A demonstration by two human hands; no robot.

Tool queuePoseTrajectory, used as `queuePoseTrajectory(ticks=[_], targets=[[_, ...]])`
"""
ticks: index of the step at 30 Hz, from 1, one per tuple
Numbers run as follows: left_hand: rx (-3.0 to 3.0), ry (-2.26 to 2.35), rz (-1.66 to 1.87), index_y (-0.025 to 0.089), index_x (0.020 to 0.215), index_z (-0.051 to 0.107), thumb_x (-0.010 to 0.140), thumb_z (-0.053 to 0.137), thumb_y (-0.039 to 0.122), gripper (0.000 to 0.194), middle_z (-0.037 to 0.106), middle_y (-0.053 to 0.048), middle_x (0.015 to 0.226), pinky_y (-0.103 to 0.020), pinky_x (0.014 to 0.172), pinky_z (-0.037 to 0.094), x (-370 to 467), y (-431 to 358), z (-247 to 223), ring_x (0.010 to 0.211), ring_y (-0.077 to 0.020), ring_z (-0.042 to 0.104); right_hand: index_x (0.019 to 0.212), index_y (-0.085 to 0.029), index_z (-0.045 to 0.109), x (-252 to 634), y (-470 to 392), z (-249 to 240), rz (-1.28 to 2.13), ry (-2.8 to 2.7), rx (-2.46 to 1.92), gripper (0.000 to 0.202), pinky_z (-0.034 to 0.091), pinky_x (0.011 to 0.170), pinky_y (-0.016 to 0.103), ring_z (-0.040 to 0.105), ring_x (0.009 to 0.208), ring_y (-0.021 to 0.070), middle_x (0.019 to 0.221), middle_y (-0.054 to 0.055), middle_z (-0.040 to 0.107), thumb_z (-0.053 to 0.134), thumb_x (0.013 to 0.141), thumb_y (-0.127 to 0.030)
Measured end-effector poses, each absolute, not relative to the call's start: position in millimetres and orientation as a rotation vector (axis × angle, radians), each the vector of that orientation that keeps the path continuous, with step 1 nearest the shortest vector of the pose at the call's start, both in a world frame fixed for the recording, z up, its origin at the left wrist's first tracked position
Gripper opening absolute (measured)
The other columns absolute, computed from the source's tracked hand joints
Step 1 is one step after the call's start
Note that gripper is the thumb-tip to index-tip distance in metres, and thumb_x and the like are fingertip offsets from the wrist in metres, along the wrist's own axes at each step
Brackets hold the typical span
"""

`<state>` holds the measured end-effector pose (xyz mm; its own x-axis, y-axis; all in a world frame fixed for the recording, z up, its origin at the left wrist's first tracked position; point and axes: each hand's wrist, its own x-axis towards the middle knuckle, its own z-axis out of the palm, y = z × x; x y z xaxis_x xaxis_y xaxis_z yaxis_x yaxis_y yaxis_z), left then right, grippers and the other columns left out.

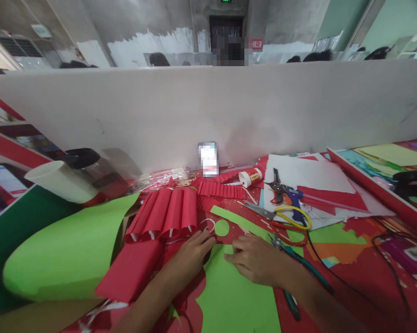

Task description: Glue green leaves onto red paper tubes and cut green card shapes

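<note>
A bright green paper sheet [241, 300] lies on the red table, its far edge running between my two hands. At its far left corner my left hand [194, 252] has its fingers together and bent down onto the paper. My right hand [255, 256] is closed at the far right corner, with the fingers curled and the thumb against the sheet. The undersides of both grips are hidden. Just beyond the hands are a small green paper disc [222, 227] and a long green paper strip [239, 221].
Red paper rolls [171, 212] and a large green paper roll [65, 249] stand left. Scissors [291, 217], teal-handled pliers [307, 266], a glue gun [286, 192] and its cord lie right. A phone [208, 159] leans on the white partition [159, 111]; heads show beyond.
</note>
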<state>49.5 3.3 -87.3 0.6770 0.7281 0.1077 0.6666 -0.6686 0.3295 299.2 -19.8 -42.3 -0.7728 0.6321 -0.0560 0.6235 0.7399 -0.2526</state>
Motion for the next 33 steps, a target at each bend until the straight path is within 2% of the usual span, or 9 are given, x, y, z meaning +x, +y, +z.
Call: queuePoseTrajectory(ticks=[4,8,13,18,23,27,33], targets=[[2.619,1.192,0.400,0.020,0.097,0.062,0.086,0.042,-0.006,0.033,0.063,-0.004,0.095,-0.031,0.081,0.049,43.7,-3.4,-87.4,0.086,-0.0186,0.056,0.118,-0.023,0.070,299.8,-20.1,-42.7,0.413,-2.893,-1.034,0.029,0.041,0.092,0.039,0.061,0.090,0.0217,0.095,0.007,0.067,0.047,0.100,-0.024],[2.567,1.201,0.496,0.020,0.082,0.060,0.094,0.043,0.004,0.026,0.061,-0.002,0.083,-0.027,0.076,0.048,43.1,-8.8,-81.0,0.078,-0.0167,0.056,0.114,-0.023,0.071,299.9,-19.7,-42.9,0.450,-2.872,-1.044,0.028,0.041,0.091,0.037,0.061,0.090,0.0213,0.093,0.006,0.067,0.048,0.100,-0.024],[2.512,1.261,0.538,0.019,0.083,0.061,0.098,0.045,0.011,0.023,0.061,-0.003,0.081,-0.025,0.067,0.046,49.7,-5.8,-75.9,0.075,-0.0164,0.057,0.114,-0.023,0.072,298.8,-19.3,-42.6,0.462,-2.867,-1.056,0.028,0.041,0.092,0.038,0.061,0.088,0.0214,0.092,0.006,0.067,0.048,0.100,-0.023],[2.529,1.272,0.480,0.019,0.085,0.060,0.093,0.046,0.002,0.024,0.063,-0.002,0.083,-0.026,0.073,0.047,53.4,-7.0,-75.7,0.077,-0.0163,0.059,0.115,-0.023,0.071,298.1,-20.2,-42.3,0.503,-2.837,-1.070,0.027,0.040,0.096,0.039,0.062,0.093,0.0220,0.093,0.006,0.067,0.049,0.100,-0.023],[2.555,1.312,0.469,0.020,0.084,0.058,0.094,0.047,0.004,0.022,0.063,-0.001,0.084,-0.027,0.073,0.047,52.3,-8.6,-79.9,0.078,-0.0169,0.059,0.116,-0.024,0.071,297.9,-21.3,-39.9,0.518,-2.843,-1.076,0.028,0.040,0.096,0.039,0.062,0.092,0.0220,0.093,0.006,0.067,0.049,0.101,-0.023],[2.687,1.360,0.282,0.019,0.091,0.057,0.091,0.048,0.000,0.021,0.064,-0.003,0.090,-0.030,0.077,0.050,52.1,-9.8,-82.1,0.085,-0.0199,0.060,0.120,-0.024,0.070,298.7,-20.9,-38.9,0.521,-2.852,-1.075,0.029,0.042,0.092,0.038,0.061,0.093,0.0225,0.093,0.006,0.067,0.048,0.101,-0.024],[2.690,1.573,-0.015,0.017,0.102,0.055,0.087,0.044,-0.007,0.030,0.064,-0.007,0.098,-0.032,0.072,0.054,51.7,-18.0,-67.1,0.088,-0.0228,0.064,0.119,-0.025,0.070,298.6,-20.1,-38.5,0.535,-2.846,-1.091,0.030,0.041,0.098,0.041,0.062,0.093,0.0222,0.094,0.006,0.067,0.047,0.101,-0.023]])
